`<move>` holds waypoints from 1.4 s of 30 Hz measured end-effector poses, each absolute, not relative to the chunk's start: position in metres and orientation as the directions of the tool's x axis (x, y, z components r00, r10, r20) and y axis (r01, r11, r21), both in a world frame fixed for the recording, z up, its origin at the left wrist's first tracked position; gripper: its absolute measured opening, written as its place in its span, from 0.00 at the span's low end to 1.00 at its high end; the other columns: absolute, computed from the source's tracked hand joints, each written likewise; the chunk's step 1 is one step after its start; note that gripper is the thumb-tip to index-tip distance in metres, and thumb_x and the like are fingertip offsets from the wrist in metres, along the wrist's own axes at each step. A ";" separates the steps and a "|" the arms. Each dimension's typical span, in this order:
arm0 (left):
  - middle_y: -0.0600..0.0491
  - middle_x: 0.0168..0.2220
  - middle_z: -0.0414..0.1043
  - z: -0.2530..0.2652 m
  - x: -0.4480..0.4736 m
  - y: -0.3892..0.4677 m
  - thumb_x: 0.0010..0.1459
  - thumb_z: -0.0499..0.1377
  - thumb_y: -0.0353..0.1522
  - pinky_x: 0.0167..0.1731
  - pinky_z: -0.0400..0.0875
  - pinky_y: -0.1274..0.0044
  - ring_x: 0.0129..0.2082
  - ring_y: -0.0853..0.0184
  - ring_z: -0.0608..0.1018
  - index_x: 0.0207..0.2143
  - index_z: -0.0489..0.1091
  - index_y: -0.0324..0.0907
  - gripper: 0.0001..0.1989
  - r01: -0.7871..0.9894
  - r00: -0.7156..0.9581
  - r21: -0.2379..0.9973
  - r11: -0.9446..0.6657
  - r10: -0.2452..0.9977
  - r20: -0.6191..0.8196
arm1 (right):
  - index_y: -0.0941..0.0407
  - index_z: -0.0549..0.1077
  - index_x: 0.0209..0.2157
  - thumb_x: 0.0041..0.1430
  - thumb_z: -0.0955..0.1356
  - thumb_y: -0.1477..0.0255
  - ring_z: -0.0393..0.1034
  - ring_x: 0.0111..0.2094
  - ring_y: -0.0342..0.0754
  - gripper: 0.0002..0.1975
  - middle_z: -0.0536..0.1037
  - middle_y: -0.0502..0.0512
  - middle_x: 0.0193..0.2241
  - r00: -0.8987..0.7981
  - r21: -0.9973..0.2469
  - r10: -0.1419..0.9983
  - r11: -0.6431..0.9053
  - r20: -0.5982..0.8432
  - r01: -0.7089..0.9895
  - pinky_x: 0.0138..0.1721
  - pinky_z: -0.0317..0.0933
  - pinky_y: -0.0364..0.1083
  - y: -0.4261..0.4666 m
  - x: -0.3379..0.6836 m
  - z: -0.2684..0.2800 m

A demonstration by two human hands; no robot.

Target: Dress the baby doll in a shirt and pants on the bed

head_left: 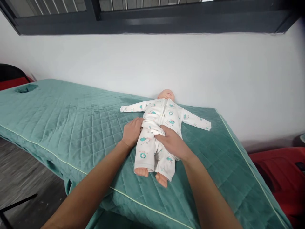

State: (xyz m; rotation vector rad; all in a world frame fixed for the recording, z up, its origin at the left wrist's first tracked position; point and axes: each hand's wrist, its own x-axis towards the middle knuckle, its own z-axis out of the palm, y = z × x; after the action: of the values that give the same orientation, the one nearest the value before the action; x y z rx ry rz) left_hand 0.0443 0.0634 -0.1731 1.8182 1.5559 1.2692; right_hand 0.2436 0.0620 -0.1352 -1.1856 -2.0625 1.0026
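A baby doll (166,94) lies on its back in a white printed long-sleeved top (164,109) with a button front. Matching white pants (145,146) cover its legs, and both bare feet stick out of the cuffs. At the waist on the left side, my left hand (132,132) is closed on the edge of the pants, its fingertips partly hidden by the cloth. My right hand (173,141) grips the pants' waistband near the middle, with thumb and fingers at the bunched cloth. The doll's sleeves spread out to both sides; no hands show at their ends.
Under the doll is a bed with a green quilted cover (71,121), which has a hole (26,88) at its far left. A white wall (143,63) and a dark window frame (152,22) stand behind. Red objects (281,178) lie beyond the right edge.
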 end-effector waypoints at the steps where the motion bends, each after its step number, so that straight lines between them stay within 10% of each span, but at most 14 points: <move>1: 0.54 0.41 0.68 -0.174 0.044 0.063 0.61 0.57 0.31 0.41 0.56 0.85 0.46 0.67 0.69 0.46 0.71 0.37 0.12 0.529 -0.058 0.802 -0.276 0.932 0.359 | 0.53 0.69 0.35 0.61 0.63 0.66 0.70 0.41 0.52 0.07 0.76 0.50 0.37 -0.438 -0.802 0.895 0.325 0.089 0.501 0.44 0.59 0.49 0.062 0.242 -0.135; 7: 0.55 0.38 0.69 -0.176 0.044 0.063 0.58 0.60 0.31 0.38 0.55 0.83 0.39 0.68 0.69 0.45 0.72 0.38 0.13 0.479 -0.111 0.834 -0.276 0.923 0.369 | 0.53 0.65 0.32 0.61 0.62 0.63 0.69 0.38 0.51 0.08 0.73 0.50 0.33 -0.351 -0.755 0.933 0.286 0.079 0.590 0.39 0.57 0.48 0.060 0.236 -0.134; 23: 0.44 0.45 0.73 -0.189 0.047 0.076 0.64 0.53 0.35 0.39 0.62 0.71 0.43 0.58 0.75 0.49 0.66 0.41 0.14 0.933 -0.023 0.336 -0.127 0.912 0.409 | 0.54 0.70 0.36 0.60 0.64 0.64 0.69 0.40 0.51 0.08 0.75 0.52 0.36 -0.254 -0.803 0.960 0.244 0.120 0.544 0.41 0.58 0.47 0.056 0.227 -0.138; 32: 0.49 0.37 0.70 -0.183 0.036 0.049 0.56 0.55 0.31 0.41 0.66 0.71 0.39 0.62 0.72 0.33 0.68 0.41 0.04 0.489 0.051 0.704 -0.516 0.822 0.567 | 0.53 0.71 0.39 0.61 0.67 0.58 0.66 0.28 0.43 0.13 0.72 0.45 0.26 -0.444 -0.915 0.878 0.315 0.180 0.252 0.31 0.58 0.42 0.053 0.252 -0.126; 42: 0.54 0.28 0.68 -0.174 0.027 0.057 0.58 0.57 0.40 0.34 0.66 0.74 0.29 0.67 0.71 0.34 0.70 0.41 0.11 -0.026 -0.206 0.986 -0.164 0.966 0.155 | 0.53 0.69 0.35 0.59 0.68 0.60 0.66 0.27 0.45 0.11 0.72 0.48 0.25 0.001 -0.823 0.912 0.370 0.411 0.431 0.32 0.60 0.45 0.071 0.272 -0.129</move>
State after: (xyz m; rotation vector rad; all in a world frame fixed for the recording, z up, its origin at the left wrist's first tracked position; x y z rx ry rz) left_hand 0.0273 0.0571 -0.1743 1.1909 1.2458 1.5018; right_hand 0.2721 0.0705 -0.1289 -1.2264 -1.6087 0.5883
